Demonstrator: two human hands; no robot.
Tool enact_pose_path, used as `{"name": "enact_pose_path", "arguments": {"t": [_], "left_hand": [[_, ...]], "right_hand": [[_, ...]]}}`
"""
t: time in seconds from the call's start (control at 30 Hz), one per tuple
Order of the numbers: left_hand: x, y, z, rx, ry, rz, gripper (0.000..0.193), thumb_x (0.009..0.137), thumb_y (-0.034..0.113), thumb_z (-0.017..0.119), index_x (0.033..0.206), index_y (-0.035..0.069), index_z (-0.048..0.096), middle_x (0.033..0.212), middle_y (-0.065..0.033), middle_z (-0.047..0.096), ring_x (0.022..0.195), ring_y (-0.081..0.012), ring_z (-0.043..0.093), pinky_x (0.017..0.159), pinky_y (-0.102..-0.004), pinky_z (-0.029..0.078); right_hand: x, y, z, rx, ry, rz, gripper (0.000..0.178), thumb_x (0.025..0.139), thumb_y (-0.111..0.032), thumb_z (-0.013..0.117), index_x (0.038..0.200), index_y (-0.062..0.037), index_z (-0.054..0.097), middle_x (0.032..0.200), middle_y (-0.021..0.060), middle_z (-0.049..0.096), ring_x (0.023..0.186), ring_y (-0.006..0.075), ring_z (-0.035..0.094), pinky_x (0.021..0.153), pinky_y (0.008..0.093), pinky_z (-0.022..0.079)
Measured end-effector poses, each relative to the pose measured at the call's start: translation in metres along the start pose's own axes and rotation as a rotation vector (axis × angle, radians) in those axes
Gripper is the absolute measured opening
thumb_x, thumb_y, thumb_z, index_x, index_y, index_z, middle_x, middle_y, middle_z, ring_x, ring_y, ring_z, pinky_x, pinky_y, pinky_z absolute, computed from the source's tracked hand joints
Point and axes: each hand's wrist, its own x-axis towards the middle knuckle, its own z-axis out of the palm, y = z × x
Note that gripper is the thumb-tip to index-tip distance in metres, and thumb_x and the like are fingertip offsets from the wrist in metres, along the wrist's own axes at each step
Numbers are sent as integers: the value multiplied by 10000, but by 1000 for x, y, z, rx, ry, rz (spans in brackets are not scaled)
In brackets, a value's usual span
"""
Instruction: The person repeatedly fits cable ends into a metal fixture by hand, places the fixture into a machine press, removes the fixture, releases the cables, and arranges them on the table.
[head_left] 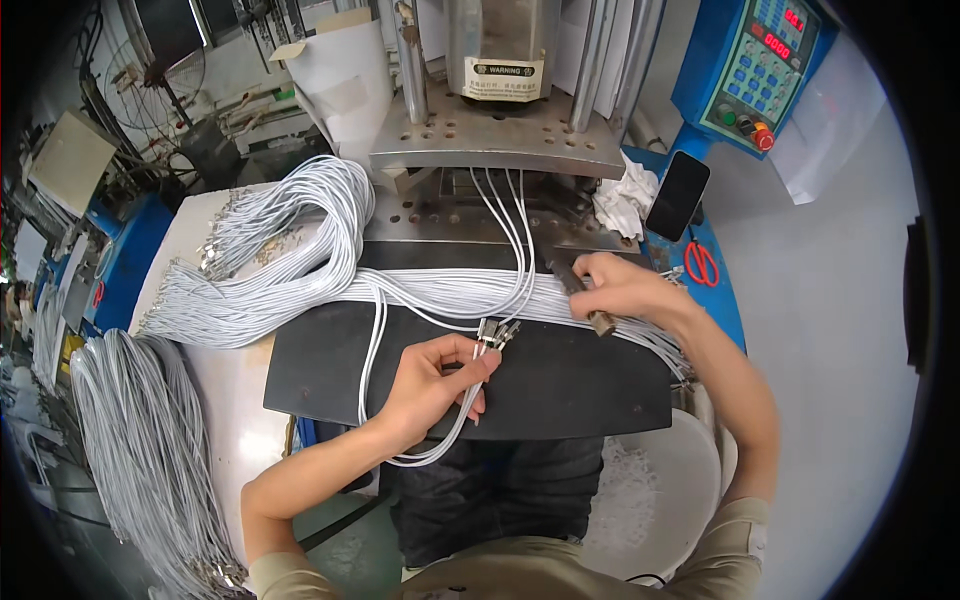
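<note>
My left hand (440, 378) pinches a few white cables just below their metal connector ends (497, 332), over a black mat (580, 385). The cables loop down off the mat's front edge and back up. My right hand (625, 290) grips a small tool with a dark blade and a metal-tipped handle (600, 322), resting on a wide bundle of white cables (300, 290) laid across the mat. Three cables (510, 215) run from the bundle up into the press machine (500, 130).
A blue control box (760, 70) with buttons stands at the back right. A dark phone (677, 195), red scissors (702, 262) and a white rag (625, 195) lie on the blue table. More cable bundles hang at left (140, 440). A white bucket (670, 500) sits below.
</note>
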Motion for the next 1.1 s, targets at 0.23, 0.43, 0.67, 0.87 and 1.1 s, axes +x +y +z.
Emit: {"name": "enact_pose_path", "arguments": {"t": [0.23, 0.43, 0.67, 0.87, 1.1], "left_hand": [[1, -1, -3, 32, -24, -43, 222, 952, 188, 776, 1013, -15, 711, 817, -57, 703, 611, -114, 667, 547, -242, 547], [0, 1, -4, 6, -48, -37, 204, 949, 162, 775, 1036, -13, 717, 832, -69, 719, 622, -125, 679, 557, -249, 558], [1, -3, -5, -1, -45, -17, 177, 961, 146, 758, 1029, -14, 726, 831, -77, 727, 647, -124, 683, 581, -251, 565], [0, -3, -5, 41, -41, -30, 178, 972, 161, 748, 983, -16, 736, 819, -75, 725, 676, -118, 683, 598, -254, 565], [0, -6, -7, 0, -46, -20, 239, 1010, 207, 699, 981, -24, 749, 810, -78, 723, 656, -114, 669, 596, -256, 558]], "right_hand": [[-19, -35, 34, 918, -112, -96, 292, 1003, -246, 671, 1047, 35, 606, 787, 78, 655, 736, 181, 734, 583, 296, 588], [-2, -41, 53, 818, -179, -208, 353, 1048, -303, 624, 1039, 50, 627, 769, 82, 644, 503, 144, 652, 407, 241, 499], [-10, -37, 53, 927, -259, -142, 360, 1079, -303, 571, 1051, 48, 642, 656, 59, 617, 415, 84, 549, 345, 219, 358], [-14, -40, 60, 825, -245, -146, 371, 1090, -309, 551, 1079, 48, 650, 662, 63, 630, 400, 59, 505, 347, 209, 326], [-22, -41, 55, 873, -247, -131, 377, 964, -235, 756, 1170, 27, 579, 663, 67, 637, 409, 59, 512, 354, 212, 322]]}}
